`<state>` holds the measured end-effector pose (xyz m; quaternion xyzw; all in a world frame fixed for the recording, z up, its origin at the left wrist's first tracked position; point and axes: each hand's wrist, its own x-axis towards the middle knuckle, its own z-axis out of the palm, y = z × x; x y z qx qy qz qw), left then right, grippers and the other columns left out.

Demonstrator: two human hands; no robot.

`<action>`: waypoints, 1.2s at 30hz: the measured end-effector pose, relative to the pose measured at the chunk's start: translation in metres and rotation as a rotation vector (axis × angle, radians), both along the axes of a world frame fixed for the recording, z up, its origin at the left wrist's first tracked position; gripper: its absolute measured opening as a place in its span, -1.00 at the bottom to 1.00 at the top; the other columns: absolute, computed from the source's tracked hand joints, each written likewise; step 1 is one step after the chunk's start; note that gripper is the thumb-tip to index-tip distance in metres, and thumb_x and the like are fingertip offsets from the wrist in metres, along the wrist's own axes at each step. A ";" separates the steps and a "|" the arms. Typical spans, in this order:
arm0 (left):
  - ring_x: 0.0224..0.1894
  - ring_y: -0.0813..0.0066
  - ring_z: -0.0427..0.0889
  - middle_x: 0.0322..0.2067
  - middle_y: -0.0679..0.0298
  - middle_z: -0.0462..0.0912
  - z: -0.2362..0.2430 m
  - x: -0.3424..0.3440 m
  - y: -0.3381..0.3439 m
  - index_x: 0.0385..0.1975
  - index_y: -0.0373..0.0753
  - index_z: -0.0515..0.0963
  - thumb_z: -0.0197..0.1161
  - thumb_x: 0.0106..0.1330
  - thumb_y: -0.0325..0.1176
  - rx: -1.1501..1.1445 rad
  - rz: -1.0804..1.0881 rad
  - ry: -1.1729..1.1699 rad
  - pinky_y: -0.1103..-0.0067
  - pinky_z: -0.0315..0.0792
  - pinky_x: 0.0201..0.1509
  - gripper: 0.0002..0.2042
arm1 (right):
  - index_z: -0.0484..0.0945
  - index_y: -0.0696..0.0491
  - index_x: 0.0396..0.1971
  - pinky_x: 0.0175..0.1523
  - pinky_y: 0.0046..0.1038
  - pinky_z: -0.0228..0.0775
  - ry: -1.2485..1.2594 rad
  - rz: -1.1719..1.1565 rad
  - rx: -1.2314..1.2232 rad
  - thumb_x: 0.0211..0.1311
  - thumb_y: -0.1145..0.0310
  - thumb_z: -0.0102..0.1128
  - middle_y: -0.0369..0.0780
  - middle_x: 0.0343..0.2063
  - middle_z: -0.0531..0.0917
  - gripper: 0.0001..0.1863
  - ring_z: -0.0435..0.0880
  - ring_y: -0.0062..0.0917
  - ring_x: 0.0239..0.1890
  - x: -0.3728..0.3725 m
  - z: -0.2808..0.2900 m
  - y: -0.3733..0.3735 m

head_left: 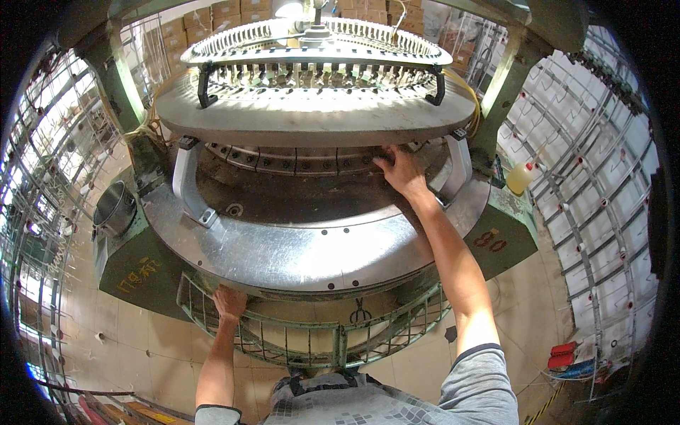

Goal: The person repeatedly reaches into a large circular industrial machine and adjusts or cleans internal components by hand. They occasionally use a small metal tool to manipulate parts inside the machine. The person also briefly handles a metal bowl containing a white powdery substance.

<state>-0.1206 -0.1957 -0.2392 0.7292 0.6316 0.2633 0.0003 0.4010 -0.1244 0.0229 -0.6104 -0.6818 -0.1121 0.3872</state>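
In front of me stands a large circular knitting machine with a shiny metal ring table (312, 256). My right hand (405, 173) reaches into the gap below the thick round upper plate (312, 122). Its thumb and fingers close around something small and dark beside the segmented metal ring (297, 161); what it is I cannot make out. My left hand (230, 303) is low at the table's front left edge, just inside the curved green guard rail (290, 333). The table's edge hides its fingertips, so its grip does not show.
Metal brackets (185, 180) bridge table and upper plate. Scissors (360, 312) hang by the guard rail. A metal bucket (115, 209) stands left; a bottle of yellow liquid (519, 178) stands right. Wire racks (595, 205) flank both sides. Cardboard boxes (212, 18) are stacked behind.
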 end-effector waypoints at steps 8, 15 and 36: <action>-0.23 -0.14 0.65 -0.35 -0.08 0.66 0.003 0.003 -0.001 -0.38 -0.34 0.63 0.24 0.12 -0.10 -0.066 0.047 -0.033 0.10 0.48 -0.13 -0.65 | 0.60 0.11 -0.09 -0.11 -0.09 0.54 -0.080 -0.004 -0.107 0.33 0.27 0.28 -0.02 -0.24 0.74 -0.73 0.71 -0.02 -0.19 0.002 0.004 -0.004; -0.21 -0.12 0.66 -0.35 -0.09 0.67 -0.004 0.001 0.000 -0.42 -0.34 0.62 0.27 0.06 -0.22 -0.068 0.080 0.030 0.11 0.49 -0.12 -0.73 | 0.58 0.10 -0.06 -0.12 -0.14 0.57 -0.085 -0.112 -0.103 0.37 0.26 0.23 0.00 -0.29 0.73 -0.73 0.73 -0.09 -0.22 -0.002 0.009 -0.005; -0.37 -0.17 0.69 -0.48 -0.08 0.70 0.005 0.006 0.000 -0.53 -0.35 0.65 0.25 0.04 -0.34 0.075 0.038 -0.019 0.13 0.54 -0.28 -0.82 | 0.56 0.11 -0.11 -0.11 -0.11 0.54 -0.009 -0.002 -0.037 0.34 0.24 0.27 -0.01 -0.32 0.73 -0.72 0.72 -0.04 -0.22 -0.003 0.006 -0.006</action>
